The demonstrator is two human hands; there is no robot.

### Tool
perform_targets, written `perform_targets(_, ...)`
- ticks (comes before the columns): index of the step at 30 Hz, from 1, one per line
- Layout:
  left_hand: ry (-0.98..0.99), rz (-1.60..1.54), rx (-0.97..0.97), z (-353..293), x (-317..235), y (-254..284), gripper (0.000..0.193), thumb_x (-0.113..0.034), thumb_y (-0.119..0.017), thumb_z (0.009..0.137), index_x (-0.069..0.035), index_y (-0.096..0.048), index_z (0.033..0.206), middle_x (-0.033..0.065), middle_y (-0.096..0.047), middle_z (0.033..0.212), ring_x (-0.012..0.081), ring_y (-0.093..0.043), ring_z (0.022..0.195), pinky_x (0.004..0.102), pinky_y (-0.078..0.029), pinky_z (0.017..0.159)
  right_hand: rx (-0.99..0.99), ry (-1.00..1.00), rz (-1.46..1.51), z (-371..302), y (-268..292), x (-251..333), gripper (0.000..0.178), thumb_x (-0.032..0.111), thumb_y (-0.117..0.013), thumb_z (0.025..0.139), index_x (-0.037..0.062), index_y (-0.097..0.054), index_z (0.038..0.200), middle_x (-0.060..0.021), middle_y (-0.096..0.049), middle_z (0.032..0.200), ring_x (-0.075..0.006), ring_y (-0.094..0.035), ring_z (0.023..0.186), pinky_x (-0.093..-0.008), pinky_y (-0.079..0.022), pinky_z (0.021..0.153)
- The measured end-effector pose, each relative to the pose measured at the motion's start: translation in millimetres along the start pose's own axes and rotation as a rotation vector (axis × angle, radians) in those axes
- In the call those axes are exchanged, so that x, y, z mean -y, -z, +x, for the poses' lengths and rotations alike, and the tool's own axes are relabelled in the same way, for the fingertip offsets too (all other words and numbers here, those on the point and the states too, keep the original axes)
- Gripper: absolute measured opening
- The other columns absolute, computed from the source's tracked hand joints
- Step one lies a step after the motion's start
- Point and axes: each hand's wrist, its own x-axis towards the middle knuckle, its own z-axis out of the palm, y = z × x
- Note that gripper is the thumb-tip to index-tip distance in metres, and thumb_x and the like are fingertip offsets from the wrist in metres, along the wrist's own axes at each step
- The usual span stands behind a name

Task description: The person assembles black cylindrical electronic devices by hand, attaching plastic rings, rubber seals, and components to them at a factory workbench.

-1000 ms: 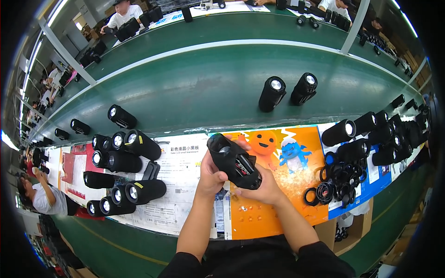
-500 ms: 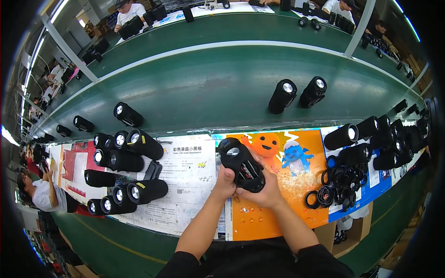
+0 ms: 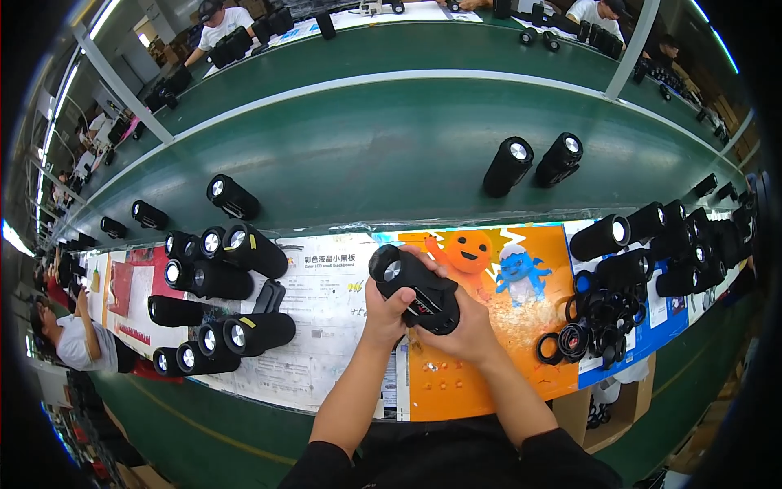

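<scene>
Both my hands hold a black cylindrical speaker (image 3: 428, 306) above the middle of the bench, tilted with its round silver-centred end facing up and to the left. My left hand (image 3: 384, 314) wraps its left side, the thumb lying across the body. My right hand (image 3: 464, 330) grips the lower right end, with some fingers hidden beneath. Under the speaker lie a white printed sheet (image 3: 326, 326) and an orange mat (image 3: 456, 383) with cartoon figures.
Several black speakers (image 3: 261, 334) lie at the left, more (image 3: 603, 238) at the right. Beside these is a pile of black rings (image 3: 607, 326). Beyond the bench runs a green conveyor belt (image 3: 366, 155) carrying upright speakers (image 3: 508, 167). A cardboard box (image 3: 623, 416) stands below right. Other people sit farther off.
The held speaker has shifted slightly left and tilted further over, my left hand moving with it. Speakers on the green belt have travelled a little to the right.
</scene>
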Motion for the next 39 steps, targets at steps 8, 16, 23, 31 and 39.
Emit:
perform_targets(8, 0.086, -0.136, 0.222, 3.0, 6.4, 22.0, 0.096, -0.062, -0.102, 0.074, -0.006, -0.059, 0.140, 0.0154, -0.072, 0.117, 0.0341, -0.076, 0.113, 0.0488, -0.065, 0.100, 0.150, -0.065, 0.167, -2.1, 3.8, 3.5, 0.071, 0.029, -0.101, 0.077, -0.0027, -0.069, 0.131, -0.0151, -0.080, 0.109, -0.0271, -0.081, 0.101, -0.0376, -0.064, 0.094)
perform_targets(16, 0.072, 0.031, 0.162, -5.6, 28.1, 18.7, 0.098, -0.083, -0.079, 0.087, -0.007, -0.053, 0.144, 0.0127, -0.068, 0.119, 0.0358, -0.073, 0.118, 0.0512, -0.060, 0.107, 0.210, -0.241, 0.442, -1.9, 12.2, -3.3, 0.063, 0.021, -0.100, 0.078, -0.0011, -0.072, 0.130, -0.0064, -0.078, 0.117, -0.0147, -0.073, 0.105, -0.0315, -0.058, 0.098)
perform_targets(23, 0.085, 0.252, 0.044, -12.9, 28.5, 16.8, 0.097, -0.083, -0.073, 0.092, -0.002, -0.057, 0.141, 0.0173, -0.070, 0.130, 0.0340, -0.072, 0.121, 0.0464, -0.060, 0.107, 0.120, -0.166, 0.275, -2.5, 10.4, -5.1, 0.060, 0.021, -0.099, 0.081, -0.0003, -0.072, 0.130, -0.0081, -0.081, 0.111, -0.0167, -0.078, 0.102, -0.0342, -0.062, 0.094)
perform_targets(31, 0.149, -0.127, 0.223, 1.3, 8.4, 23.1, 0.079, -0.044, -0.095, 0.088, -0.002, -0.059, 0.145, 0.0190, -0.073, 0.126, 0.0376, -0.075, 0.121, 0.0497, -0.064, 0.106, 0.409, -0.355, 0.498, 1.9, 28.0, -4.6, 0.059, 0.024, -0.100, 0.080, -0.0005, -0.073, 0.127, -0.0028, -0.076, 0.109, -0.0122, -0.072, 0.098, -0.0291, -0.058, 0.090)
perform_targets(39, 0.097, -0.177, 0.123, 0.4, 12.4, 26.6, 0.068, -0.042, -0.093, 0.089, -0.004, -0.061, 0.136, 0.0155, -0.072, 0.117, 0.0370, -0.076, 0.116, 0.0513, -0.065, 0.102, 0.257, -0.247, 0.230, 0.7, 12.5, 3.5, 0.066, 0.028, -0.100, 0.078, -0.0008, -0.071, 0.129, -0.0082, -0.079, 0.111, -0.0164, -0.076, 0.100, -0.0326, -0.060, 0.091)
